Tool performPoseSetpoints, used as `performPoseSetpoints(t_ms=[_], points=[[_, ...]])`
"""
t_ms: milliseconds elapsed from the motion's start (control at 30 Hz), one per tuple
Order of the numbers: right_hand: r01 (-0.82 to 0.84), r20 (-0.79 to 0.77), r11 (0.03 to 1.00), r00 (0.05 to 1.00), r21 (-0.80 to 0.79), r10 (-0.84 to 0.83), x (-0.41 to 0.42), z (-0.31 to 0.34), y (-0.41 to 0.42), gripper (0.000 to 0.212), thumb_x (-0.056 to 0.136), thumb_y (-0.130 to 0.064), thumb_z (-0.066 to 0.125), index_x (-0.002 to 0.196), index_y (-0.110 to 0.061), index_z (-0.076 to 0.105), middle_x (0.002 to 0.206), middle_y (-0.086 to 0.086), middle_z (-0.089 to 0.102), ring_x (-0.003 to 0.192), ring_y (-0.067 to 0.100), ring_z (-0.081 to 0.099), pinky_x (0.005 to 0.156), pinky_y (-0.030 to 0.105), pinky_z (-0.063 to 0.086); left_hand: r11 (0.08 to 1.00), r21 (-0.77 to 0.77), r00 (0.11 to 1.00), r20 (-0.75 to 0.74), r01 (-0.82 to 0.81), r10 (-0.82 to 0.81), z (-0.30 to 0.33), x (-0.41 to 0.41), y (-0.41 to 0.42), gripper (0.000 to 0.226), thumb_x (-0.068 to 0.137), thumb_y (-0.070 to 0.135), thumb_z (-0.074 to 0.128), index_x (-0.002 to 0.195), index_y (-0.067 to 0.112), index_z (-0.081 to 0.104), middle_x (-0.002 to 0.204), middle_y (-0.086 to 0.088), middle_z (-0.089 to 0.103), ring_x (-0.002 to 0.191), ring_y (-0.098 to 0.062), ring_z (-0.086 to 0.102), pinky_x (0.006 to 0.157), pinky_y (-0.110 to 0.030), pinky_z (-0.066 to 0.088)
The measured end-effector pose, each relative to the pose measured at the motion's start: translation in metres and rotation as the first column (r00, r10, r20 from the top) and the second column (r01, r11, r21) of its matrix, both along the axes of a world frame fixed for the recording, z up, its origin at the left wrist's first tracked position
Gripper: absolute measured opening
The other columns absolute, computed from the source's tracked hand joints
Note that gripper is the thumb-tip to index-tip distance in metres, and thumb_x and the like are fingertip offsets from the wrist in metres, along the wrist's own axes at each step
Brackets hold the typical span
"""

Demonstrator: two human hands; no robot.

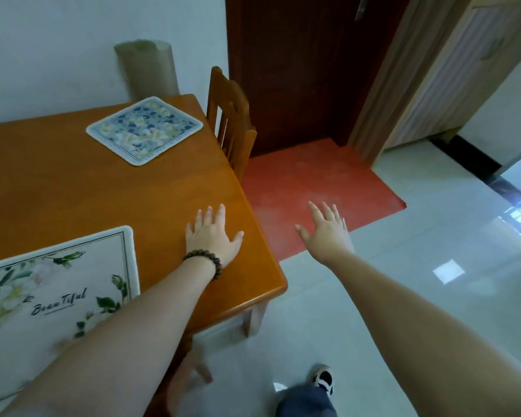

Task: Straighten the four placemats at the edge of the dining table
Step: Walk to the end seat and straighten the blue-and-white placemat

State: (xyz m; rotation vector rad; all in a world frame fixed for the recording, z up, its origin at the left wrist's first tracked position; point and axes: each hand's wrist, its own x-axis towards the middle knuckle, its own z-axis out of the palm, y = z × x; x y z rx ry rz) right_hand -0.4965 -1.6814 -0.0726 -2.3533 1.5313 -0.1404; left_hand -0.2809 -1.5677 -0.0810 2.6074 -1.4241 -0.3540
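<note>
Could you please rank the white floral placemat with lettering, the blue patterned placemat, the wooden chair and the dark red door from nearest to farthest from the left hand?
From the left hand, resting on the orange wooden table:
1. White floral placemat with lettering, to its left at the near edge.
2. Blue patterned placemat, ahead near the far corner.
3. Wooden chair, just beyond that corner.
4. Dark red door, farthest back.

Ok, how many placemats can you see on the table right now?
2. A blue floral placemat lies skewed near the table's far corner by the chair; a white "Beautiful" placemat lies at the near left, partly under the left forearm. Others may be out of frame.
</note>
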Motion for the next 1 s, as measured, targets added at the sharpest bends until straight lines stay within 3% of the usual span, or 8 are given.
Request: performPoseSetpoints(t_ms=[233, 467, 833, 1000], points=[[-0.18, 0.028, 0.984, 0.983, -0.006, 0.18, -0.036, 0.009, -0.116, 0.066, 0.095, -0.053, 0.039, 0.151, -0.026, 0.017, 0.159, 0.006, 0.012, 0.146, 0.022, -0.003, 0.118, 0.041, 0.003, 0.973, -0.018, 0.972, 0.026, -0.231, 0.232, 0.013, -0.046, -0.076, 0.078, 0.09, 0.062, 0.039, 0.152, 0.025, 0.009, 0.159, -0.007, 0.012, 0.145, -0.027, 0.008, 0.115, -0.051, 0.013], [-0.333, 0.068, 0.943, 0.941, 0.003, 0.332, -0.012, 0.018, -0.19, 0.065, 0.096, -0.052, 0.039, 0.151, -0.025, 0.017, 0.159, 0.009, 0.013, 0.146, 0.023, -0.002, 0.117, 0.04, 0.002, 0.918, 0.031, 0.918, 0.06, -0.395, 0.393, 0.022, -0.049, -0.105, 0.08, 0.09, 0.064, 0.035, 0.152, 0.024, 0.006, 0.159, -0.009, 0.011, 0.145, -0.028, 0.007, 0.114, -0.051, 0.013], [-0.531, 0.083, 0.846, 0.843, -0.036, 0.532, 0.104, 0.014, -0.285, 0.062, 0.096, -0.051, 0.038, 0.151, -0.027, 0.019, 0.159, 0.007, 0.011, 0.146, 0.021, -0.004, 0.117, 0.04, 0.001, 0.797, 0.011, 0.796, 0.06, -0.604, 0.603, 0.015, 0.014, -0.178, 0.079, 0.09, 0.064, 0.034, 0.152, 0.027, 0.001, 0.16, -0.007, 0.007, 0.145, -0.026, 0.004, 0.115, -0.05, 0.01], [-0.664, -0.01, 0.74, 0.745, -0.103, 0.667, 0.198, 0.018, -0.338, 0.061, 0.098, -0.05, 0.035, 0.151, -0.025, 0.019, 0.159, 0.01, 0.011, 0.146, 0.024, -0.003, 0.117, 0.04, 0.002, 0.706, -0.004, 0.706, 0.027, -0.708, 0.708, 0.003, 0.077, -0.218, 0.08, 0.09, 0.064, 0.033, 0.152, 0.027, 0.0, 0.16, -0.006, 0.006, 0.146, -0.026, 0.003, 0.115, -0.05, 0.01]])
